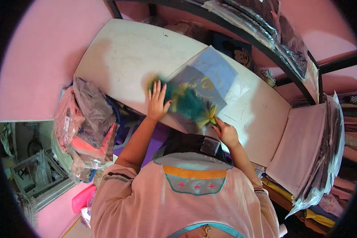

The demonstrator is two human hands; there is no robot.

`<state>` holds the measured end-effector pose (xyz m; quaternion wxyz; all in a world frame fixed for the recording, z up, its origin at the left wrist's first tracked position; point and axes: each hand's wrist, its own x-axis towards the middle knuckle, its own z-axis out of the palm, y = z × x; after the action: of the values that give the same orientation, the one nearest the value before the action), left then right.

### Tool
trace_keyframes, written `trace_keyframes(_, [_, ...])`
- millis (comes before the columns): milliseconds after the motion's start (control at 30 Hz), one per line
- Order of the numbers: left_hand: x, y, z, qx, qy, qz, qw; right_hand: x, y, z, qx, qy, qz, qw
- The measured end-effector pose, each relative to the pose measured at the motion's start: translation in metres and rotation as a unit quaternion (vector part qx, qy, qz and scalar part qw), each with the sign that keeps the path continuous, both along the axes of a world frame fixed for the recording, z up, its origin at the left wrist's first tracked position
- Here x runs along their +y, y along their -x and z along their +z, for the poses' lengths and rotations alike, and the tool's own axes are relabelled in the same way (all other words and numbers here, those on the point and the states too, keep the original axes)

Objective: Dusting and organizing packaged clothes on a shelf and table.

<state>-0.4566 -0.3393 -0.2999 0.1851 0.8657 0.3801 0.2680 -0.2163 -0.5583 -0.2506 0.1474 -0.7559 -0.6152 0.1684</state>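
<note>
My left hand (157, 102) lies with its fingers apart on the far left part of a dark green and yellow cloth-like item (186, 102), blurred by motion. At its lower right end, my right hand (228, 132) pinches a yellow-green edge between thumb and fingers. Just beyond and partly beneath this item lies a blue and grey folded garment (218, 67) in a clear plastic bag, with a yellow print on it. Both rest on a white tabletop (131, 47). Blur hides what exactly the green item is.
Bagged garments (92, 116) are piled at the left, beside the table. A dark metal rack (288, 70) with plastic-wrapped packs runs along the back right. Stacked folded fabrics and packs (300, 148) stand on the right. A framed opening (37, 175) shows lower left.
</note>
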Motion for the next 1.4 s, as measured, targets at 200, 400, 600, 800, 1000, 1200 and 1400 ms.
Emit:
trace_keyframes(200, [-0.004,-0.002,-0.008,0.096,-0.032,-0.023,0.995,0.006,-0.038,-0.016,-0.007,0.022,-0.223,0.975])
trace_keyframes(400, [-0.003,0.001,-0.017,0.096,-0.027,-0.030,0.995,0.017,-0.031,-0.009,-0.028,0.023,-0.072,0.997])
trace_keyframes(600, [-0.002,-0.002,-0.014,0.089,-0.025,-0.028,0.995,0.009,-0.053,-0.032,0.010,0.009,-0.293,0.956])
trace_keyframes(800, [-0.003,-0.003,-0.011,0.094,-0.007,-0.021,0.995,-0.047,-0.047,-0.041,-0.033,0.070,-0.202,0.976])
trace_keyframes(1000, [-0.001,-0.002,-0.015,0.078,-0.021,-0.022,0.996,-0.064,-0.048,-0.043,0.028,-0.006,-0.295,0.955])
trace_keyframes(1200, [-0.002,-0.004,-0.010,0.085,-0.012,-0.021,0.996,-0.073,-0.060,-0.044,-0.006,0.007,-0.334,0.943])
trace_keyframes(1400, [0.003,0.004,-0.022,0.097,-0.013,-0.020,0.995,-0.091,-0.054,-0.027,0.074,-0.017,-0.030,0.997])
